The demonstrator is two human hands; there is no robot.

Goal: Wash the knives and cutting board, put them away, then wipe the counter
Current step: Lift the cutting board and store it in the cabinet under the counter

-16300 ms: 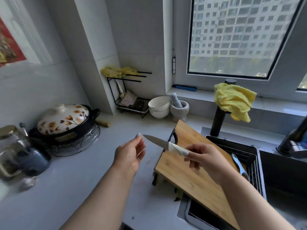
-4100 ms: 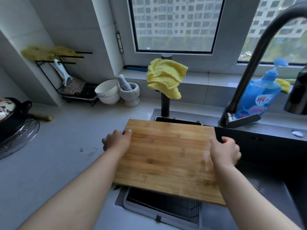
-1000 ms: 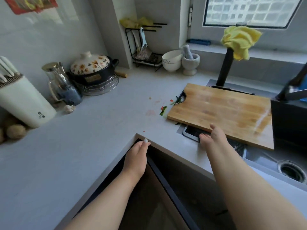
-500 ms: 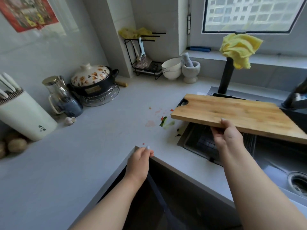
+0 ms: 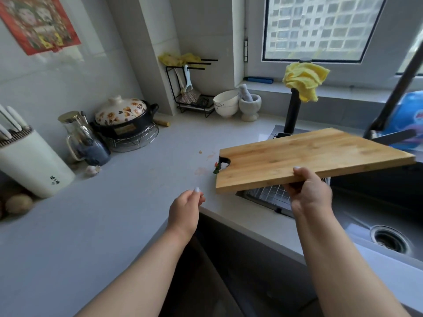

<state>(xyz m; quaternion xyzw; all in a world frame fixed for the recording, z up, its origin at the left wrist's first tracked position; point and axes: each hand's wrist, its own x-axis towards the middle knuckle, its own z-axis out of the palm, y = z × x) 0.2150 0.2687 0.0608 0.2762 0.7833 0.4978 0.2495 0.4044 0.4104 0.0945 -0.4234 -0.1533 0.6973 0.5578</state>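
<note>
The wooden cutting board [image 5: 309, 154] is lifted off the sink and tilted, its handle cut-out toward the counter. My right hand [image 5: 307, 191] grips its near edge, thumb on top and fingers underneath. My left hand [image 5: 186, 208] hovers over the counter's front edge, fingers loosely curled, holding nothing. White knife handles stick out of the white knife block [image 5: 29, 161] at the far left. A yellow cloth [image 5: 304, 80] hangs on a black post behind the sink. Vegetable scraps and reddish smears [image 5: 206, 167] lie on the grey counter [image 5: 114, 213].
A wire rack [image 5: 272, 196] sits in the dark sink [image 5: 375, 216], with the drain at right. Black faucet [image 5: 389, 124] and blue soap bottle [image 5: 409, 117] stand at the far right. A floral pot, glass jar, bowls, mortar and a black rack line the back wall.
My right hand has raised the cutting board higher off the sink and tilted it. My left hand has lifted off the counter edge.
</note>
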